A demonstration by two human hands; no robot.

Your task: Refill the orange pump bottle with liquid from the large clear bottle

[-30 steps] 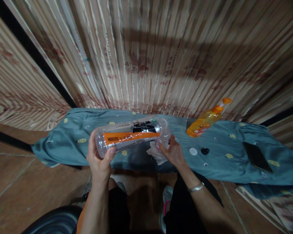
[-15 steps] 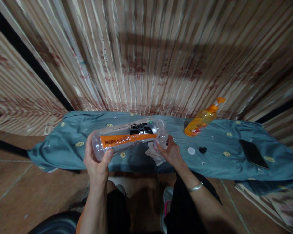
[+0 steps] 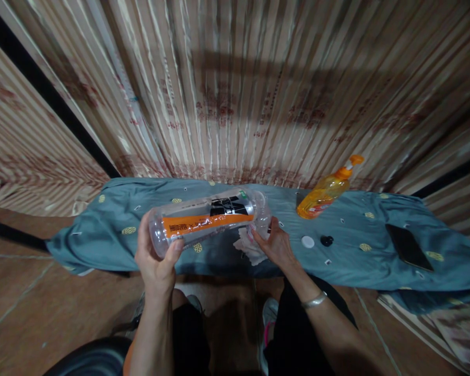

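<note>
In both hands: clear orange-labelled bottle [image 3: 207, 219].

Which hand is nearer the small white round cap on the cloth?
Right. The right hand lies just left of the small white round cap; the left hand is much farther left.

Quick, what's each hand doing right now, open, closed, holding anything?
Left hand: closed around the base end of the clear plastic bottle, held sideways.
Right hand: fingers closed at the bottle's neck end, above a crumpled white cloth.
</note>
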